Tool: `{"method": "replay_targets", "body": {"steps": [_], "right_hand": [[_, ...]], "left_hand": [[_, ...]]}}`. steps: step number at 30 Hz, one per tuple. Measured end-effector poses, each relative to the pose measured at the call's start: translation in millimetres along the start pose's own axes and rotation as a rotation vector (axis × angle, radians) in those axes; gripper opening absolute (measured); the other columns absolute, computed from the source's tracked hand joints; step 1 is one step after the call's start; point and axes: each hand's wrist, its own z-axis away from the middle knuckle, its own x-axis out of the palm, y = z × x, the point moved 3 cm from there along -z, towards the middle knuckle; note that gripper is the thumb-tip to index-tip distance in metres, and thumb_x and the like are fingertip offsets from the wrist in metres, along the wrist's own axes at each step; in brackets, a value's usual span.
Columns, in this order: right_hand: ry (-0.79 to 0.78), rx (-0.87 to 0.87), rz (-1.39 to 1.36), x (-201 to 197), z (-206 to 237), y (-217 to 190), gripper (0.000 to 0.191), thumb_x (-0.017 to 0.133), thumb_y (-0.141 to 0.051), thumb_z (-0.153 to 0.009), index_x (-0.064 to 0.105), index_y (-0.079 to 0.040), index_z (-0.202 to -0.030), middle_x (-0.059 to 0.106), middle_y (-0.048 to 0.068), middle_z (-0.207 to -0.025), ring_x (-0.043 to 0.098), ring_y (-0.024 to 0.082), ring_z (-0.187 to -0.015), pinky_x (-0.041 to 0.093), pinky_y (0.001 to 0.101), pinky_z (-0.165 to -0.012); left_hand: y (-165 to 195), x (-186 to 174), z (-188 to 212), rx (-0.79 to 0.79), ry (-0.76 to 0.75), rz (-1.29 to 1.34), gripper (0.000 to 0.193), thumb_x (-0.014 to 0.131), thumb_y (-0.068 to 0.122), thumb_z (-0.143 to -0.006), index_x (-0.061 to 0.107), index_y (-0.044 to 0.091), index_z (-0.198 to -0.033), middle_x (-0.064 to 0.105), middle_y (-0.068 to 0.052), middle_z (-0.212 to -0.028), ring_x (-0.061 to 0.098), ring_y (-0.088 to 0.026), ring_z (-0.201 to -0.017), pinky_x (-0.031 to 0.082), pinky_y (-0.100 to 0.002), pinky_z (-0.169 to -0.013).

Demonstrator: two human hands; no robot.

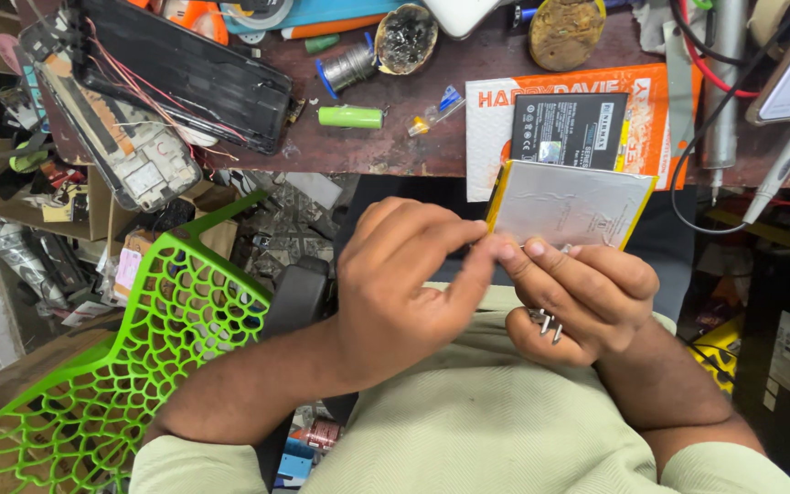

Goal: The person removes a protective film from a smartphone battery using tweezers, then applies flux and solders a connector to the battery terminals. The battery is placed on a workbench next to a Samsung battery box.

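We are bringing both hands together in front of our chest. Our left hand point(409, 293) is curling into a loose fist, thumb and forefinger pinching toward the right hand point(578, 297). Our right hand is gripping with thumb on top, fingers folding underneath. Both forearms are angling inward, sleeves at the elbows.

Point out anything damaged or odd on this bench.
The opened device at the bench's left edge has loose thin wires trailing out. The round tin up top looks burnt black inside. The silver battery pack, pinched by both hands, seems intact.
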Motion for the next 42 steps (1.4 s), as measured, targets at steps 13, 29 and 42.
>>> {"method": "replay_targets", "body": {"steps": [13, 29, 42], "right_hand": [[0.066, -0.039, -0.013, 8.8, -3.2, -2.5, 0.018, 0.052, -0.014, -0.1, 0.045, -0.02, -0.084, 0.081, 0.006, -0.104, 0.073, 0.015, -0.092, 0.045, 0.0246, -0.07], [0.114, 0.025, -0.243, -8.7, -2.4, 1.1, 0.025, 0.058, -0.008, -0.091, 0.039, -0.021, -0.079, 0.079, 0.009, -0.102, 0.074, 0.018, -0.09, 0.048, 0.026, -0.069], [0.12, -0.089, -0.009, 1.7, 1.7, -0.8, 0.022, 0.056, -0.016, -0.1, 0.043, -0.019, -0.083, 0.08, 0.005, -0.107, 0.072, 0.014, -0.095, 0.047, 0.0247, -0.074]], "left_hand": [[-5.8, 8.6, 9.2, -0.082, -0.11, -0.185, 0.014, 0.066, 0.015, -0.097, 0.057, 0.007, -0.103, 0.056, -0.01, -0.099, 0.058, -0.031, -0.094, 0.045, -0.046, -0.085], [-8.2, 1.9, 14.5, -0.137, -0.162, 0.181, 0.012, 0.055, 0.012, -0.106, 0.052, 0.001, -0.103, 0.054, -0.01, -0.095, 0.054, -0.023, -0.082, 0.046, -0.037, -0.071], [4.8, -3.0, -0.6, 0.004, -0.056, -0.093, 0.023, 0.084, 0.006, -0.09, 0.068, 0.0, -0.106, 0.067, -0.012, -0.098, 0.066, -0.028, -0.088, 0.054, -0.038, -0.077]]}}
